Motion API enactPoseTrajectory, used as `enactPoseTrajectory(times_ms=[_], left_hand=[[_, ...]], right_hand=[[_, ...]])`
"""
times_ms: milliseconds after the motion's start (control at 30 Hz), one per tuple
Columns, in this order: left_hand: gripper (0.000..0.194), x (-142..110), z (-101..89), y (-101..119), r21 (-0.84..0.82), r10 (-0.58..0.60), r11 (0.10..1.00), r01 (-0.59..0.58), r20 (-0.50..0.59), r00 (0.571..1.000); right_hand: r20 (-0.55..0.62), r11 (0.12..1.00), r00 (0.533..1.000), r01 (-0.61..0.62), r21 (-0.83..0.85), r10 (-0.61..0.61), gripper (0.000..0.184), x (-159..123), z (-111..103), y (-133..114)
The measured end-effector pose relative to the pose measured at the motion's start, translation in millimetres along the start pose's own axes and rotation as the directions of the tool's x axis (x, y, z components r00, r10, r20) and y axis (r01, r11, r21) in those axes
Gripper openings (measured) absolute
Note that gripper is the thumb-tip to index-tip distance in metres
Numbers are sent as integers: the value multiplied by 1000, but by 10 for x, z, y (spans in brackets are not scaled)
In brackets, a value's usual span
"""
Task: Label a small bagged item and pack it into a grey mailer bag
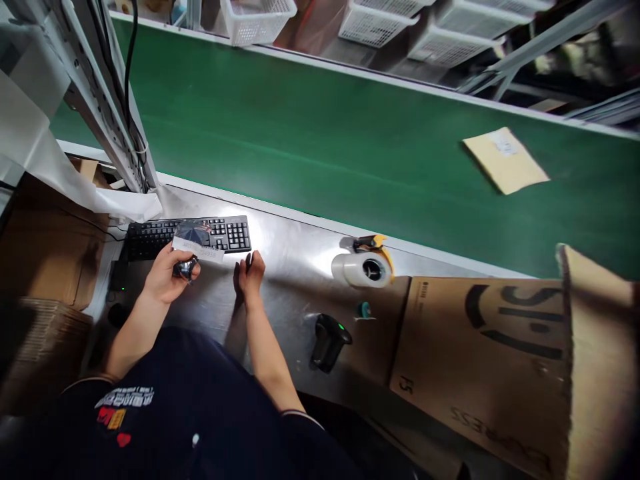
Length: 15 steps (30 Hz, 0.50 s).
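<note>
While the left hand (167, 273) clutches a small bagged item (193, 250), the right hand (251, 270) rests flat and empty on the bench (290, 267).
The bagged item sits over the keyboard (187, 237) at the bench's far-left corner, its white label running left to right, toward the right hand just beside it.

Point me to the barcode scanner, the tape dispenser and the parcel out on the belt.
Barcode scanner (329, 341), head view, middle of its black body.
Tape dispenser (364, 269), head view, face of the white tape roll.
Parcel (505, 161), head view, centre of the tan envelope on the green belt.
</note>
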<state>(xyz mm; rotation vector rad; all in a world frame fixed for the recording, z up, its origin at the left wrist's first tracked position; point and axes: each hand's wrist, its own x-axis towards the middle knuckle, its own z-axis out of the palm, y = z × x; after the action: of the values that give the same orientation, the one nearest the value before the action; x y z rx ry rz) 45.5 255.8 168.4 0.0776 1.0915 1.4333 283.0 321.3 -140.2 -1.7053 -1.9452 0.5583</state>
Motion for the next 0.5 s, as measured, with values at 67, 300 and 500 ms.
enactPoseTrajectory(times_ms=[67,300,500], left_hand=[[24,-15,4,10,-2,1,1000,-1,0,1000],[23,-38,-38,50,-16,6,1000,-6,-38,999],[21,-45,-59,63,-12,2,1000,-2,-54,999]], right_hand=[[-1,1000,1000,-17,3,17,47,22,-14,-37],[-49,998,998,32,-62,-36,45,181,10,-179],[-48,990,997,55,-126,-62,47,629,72,-332]])
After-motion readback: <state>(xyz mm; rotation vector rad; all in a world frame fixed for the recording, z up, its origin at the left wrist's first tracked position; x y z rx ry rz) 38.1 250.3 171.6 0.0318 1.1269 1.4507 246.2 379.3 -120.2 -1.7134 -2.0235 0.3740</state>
